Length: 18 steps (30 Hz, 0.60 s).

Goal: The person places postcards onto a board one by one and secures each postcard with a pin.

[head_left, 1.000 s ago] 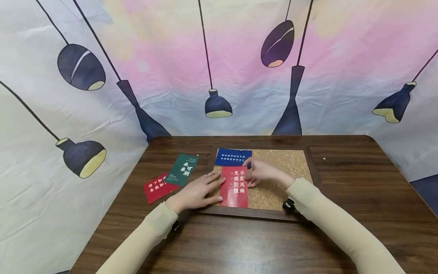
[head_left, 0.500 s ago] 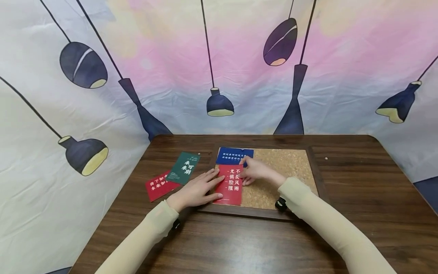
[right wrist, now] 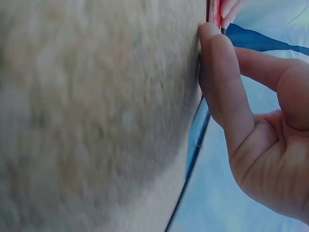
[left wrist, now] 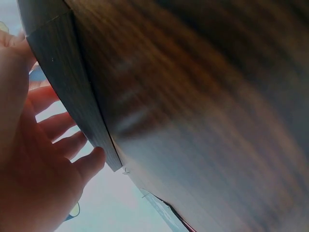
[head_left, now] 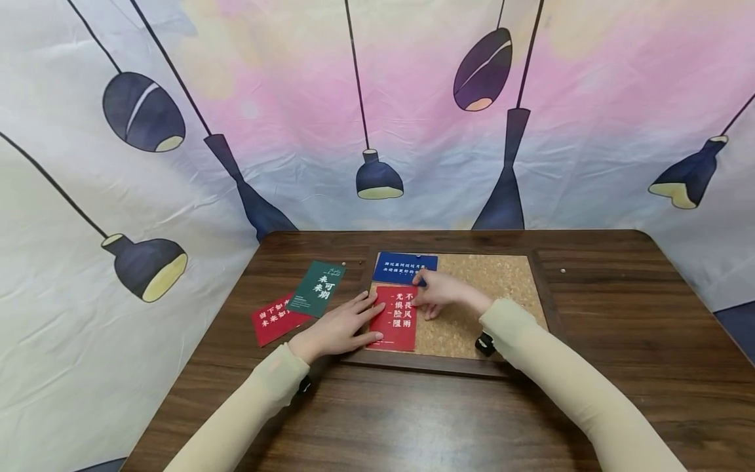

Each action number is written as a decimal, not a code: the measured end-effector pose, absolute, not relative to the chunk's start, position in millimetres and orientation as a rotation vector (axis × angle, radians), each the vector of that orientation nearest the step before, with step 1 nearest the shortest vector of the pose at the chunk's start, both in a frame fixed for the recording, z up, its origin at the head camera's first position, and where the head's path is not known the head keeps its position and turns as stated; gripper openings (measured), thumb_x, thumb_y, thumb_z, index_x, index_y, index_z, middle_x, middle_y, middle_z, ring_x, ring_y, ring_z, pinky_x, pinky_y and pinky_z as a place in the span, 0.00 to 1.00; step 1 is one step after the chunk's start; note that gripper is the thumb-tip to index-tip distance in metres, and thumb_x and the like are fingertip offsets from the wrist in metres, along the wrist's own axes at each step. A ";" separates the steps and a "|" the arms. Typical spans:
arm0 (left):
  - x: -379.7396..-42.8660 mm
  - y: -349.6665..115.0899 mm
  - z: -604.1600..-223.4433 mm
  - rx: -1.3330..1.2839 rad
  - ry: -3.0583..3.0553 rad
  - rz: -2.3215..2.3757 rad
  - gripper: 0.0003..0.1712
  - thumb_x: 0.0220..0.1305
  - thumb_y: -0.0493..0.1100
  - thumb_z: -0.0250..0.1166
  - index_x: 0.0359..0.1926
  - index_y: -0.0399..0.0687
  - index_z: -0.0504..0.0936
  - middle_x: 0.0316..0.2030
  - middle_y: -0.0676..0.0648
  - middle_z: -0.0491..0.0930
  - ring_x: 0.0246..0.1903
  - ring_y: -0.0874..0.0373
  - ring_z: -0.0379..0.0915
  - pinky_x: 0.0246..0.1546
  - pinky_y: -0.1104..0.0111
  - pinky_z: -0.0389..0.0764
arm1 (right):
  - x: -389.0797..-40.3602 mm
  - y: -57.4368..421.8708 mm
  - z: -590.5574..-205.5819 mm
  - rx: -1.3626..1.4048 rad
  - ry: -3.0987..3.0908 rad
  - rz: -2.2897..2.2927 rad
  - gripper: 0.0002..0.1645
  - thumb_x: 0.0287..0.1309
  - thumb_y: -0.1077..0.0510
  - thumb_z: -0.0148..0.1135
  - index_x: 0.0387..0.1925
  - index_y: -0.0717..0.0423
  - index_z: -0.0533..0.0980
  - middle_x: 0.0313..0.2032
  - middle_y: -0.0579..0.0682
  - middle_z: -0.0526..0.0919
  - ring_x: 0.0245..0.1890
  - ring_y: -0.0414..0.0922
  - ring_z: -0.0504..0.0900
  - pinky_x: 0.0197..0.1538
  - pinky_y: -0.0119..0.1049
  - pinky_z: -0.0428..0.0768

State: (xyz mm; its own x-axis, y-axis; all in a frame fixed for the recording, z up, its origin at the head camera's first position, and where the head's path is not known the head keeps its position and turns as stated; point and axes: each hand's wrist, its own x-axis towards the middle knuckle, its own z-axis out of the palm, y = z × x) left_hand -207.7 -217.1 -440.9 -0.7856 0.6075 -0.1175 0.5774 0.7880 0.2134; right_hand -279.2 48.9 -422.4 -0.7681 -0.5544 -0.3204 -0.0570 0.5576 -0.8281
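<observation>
An upright red card [head_left: 392, 337] with white characters lies on the left part of a cork board [head_left: 489, 282]. The straight fingers of my left hand [head_left: 342, 328] rest on its left edge. At its upper right edge my right hand [head_left: 445, 290] pinches it with bent fingers; the contact is partly hidden. Directly above lies a blue card [head_left: 392, 265], with a small pin at its top edge. In the right wrist view, the fingers of my right hand [right wrist: 260, 125] meet close to the cork surface, near a thin strip of the red card [right wrist: 214, 12].
Left of the board, a green card [head_left: 315, 288] overlaps a second red card [head_left: 274, 324] on the wooden table [head_left: 366, 419]. Small pins lie at the board's upper left and on its right, one a lone pin [head_left: 563, 270]. A patterned cloth [head_left: 283, 131] hangs behind the table.
The red card slid left on the cork board, then slightly towards me, so a narrow gap shows below the blue card. My right hand moved left with it; my left hand stayed nearly still.
</observation>
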 end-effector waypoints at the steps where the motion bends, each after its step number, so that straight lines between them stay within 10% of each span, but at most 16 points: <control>1: -207.7 -217.2 -440.8 0.928 2.794 0.250 0.42 0.70 0.66 0.57 0.77 0.53 0.62 0.78 0.44 0.53 0.77 0.47 0.44 0.70 0.50 0.63 | -279.2 50.5 -421.0 -0.519 2.256 -1.123 0.31 0.67 0.64 0.62 0.66 0.68 0.61 0.28 0.58 0.83 0.19 0.44 0.82 0.28 0.37 0.85; 10: -207.1 -218.1 -439.0 0.900 2.786 0.282 0.42 0.70 0.66 0.57 0.77 0.54 0.62 0.78 0.44 0.53 0.78 0.47 0.42 0.68 0.51 0.66 | -280.8 63.5 -417.2 -0.826 2.740 -0.665 0.26 0.68 0.57 0.63 0.63 0.65 0.75 0.56 0.63 0.75 0.53 0.55 0.77 0.57 0.50 0.77; 18: -207.3 -217.4 -441.1 0.912 2.789 0.279 0.42 0.70 0.66 0.58 0.77 0.54 0.62 0.78 0.45 0.53 0.78 0.47 0.43 0.68 0.51 0.65 | -280.8 80.2 -421.7 -0.988 2.625 -0.331 0.35 0.75 0.48 0.53 0.75 0.61 0.61 0.76 0.64 0.54 0.74 0.62 0.56 0.73 0.56 0.58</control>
State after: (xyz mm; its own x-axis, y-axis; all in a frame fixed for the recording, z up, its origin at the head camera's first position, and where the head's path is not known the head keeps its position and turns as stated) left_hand -207.3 -217.4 -441.1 -0.7917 0.5981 -0.1244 0.5616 0.7928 0.2368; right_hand -280.8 80.2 -421.7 -0.7116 -0.6706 -0.2098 -0.5975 0.7346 -0.3215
